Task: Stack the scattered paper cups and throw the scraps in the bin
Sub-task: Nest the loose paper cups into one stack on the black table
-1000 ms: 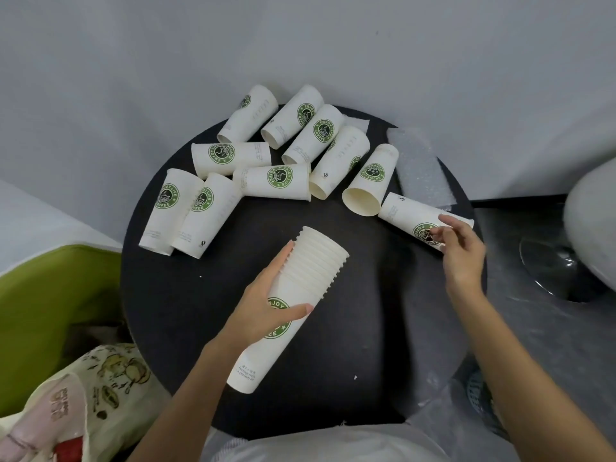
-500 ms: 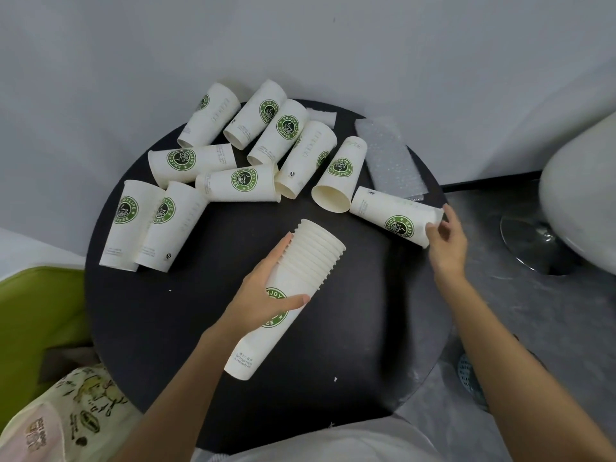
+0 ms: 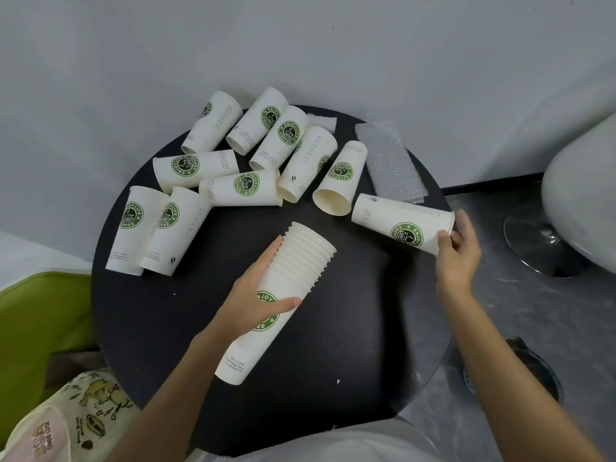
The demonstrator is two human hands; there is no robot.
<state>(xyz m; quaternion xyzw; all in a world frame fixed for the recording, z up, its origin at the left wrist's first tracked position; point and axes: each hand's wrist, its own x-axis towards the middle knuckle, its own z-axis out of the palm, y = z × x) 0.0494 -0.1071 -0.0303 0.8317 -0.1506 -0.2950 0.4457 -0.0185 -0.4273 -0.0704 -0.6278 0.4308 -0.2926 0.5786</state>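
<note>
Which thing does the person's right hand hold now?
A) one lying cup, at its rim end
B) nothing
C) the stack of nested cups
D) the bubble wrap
A: the right hand pinches the rim end of one lying cup; the left hand grips the stack.

White cups [image 3: 240, 187] bear green round logos; table [image 3: 350, 328] is black.

Ten single paper cups [image 3: 240, 188], one nested stack of cups [image 3: 300, 258], one bubble-wrap sheet [image 3: 388, 161], one white scrap [image 3: 322, 121], two hands [image 3: 256, 295] [image 3: 457, 251]
</note>
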